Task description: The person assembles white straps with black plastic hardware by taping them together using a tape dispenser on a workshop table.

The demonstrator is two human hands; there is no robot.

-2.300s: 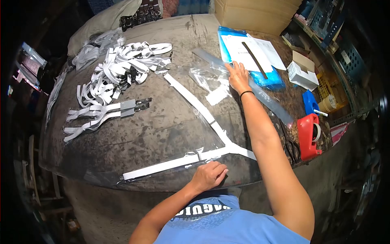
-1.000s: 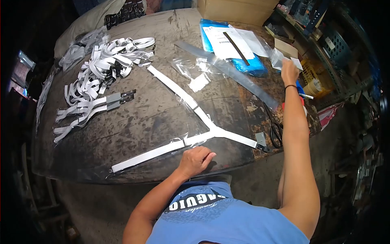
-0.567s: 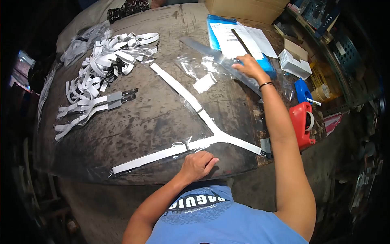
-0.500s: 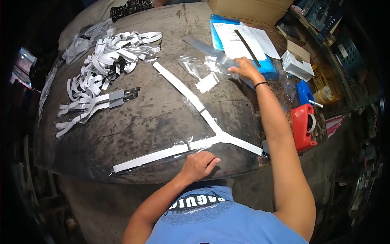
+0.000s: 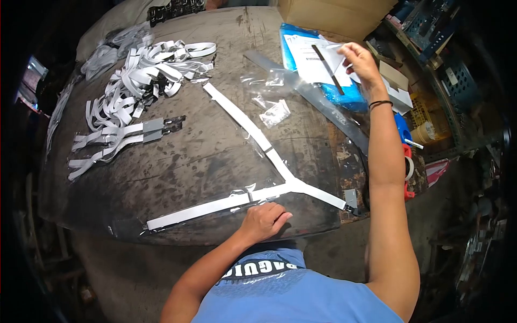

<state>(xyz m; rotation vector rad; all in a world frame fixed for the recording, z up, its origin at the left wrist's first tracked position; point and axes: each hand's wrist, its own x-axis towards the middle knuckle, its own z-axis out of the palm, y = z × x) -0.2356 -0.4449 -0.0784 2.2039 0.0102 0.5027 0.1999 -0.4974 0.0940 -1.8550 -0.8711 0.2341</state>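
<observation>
White Y-shaped suspenders lie spread on the dark worktable, with clear film around parts of the straps. My left hand rests at the table's front edge just below the lower strap, fingers curled in and nothing visible in them. Raised over the papers at the back right, my right hand has its fingertips pinched on a thin clear plastic piece, whose exact kind I cannot make out. A narrow black strip lies on the papers beside it.
Bundled white straps are heaped at the left. Small plastic packets sit mid-table, near a long dark translucent strip. A cardboard box, a small white box and a partly hidden red tape dispenser stand on the right.
My right hand has moved up and right from the plastic beside the papers, and a clear piece now shows at its fingertips. My left hand stays put.
</observation>
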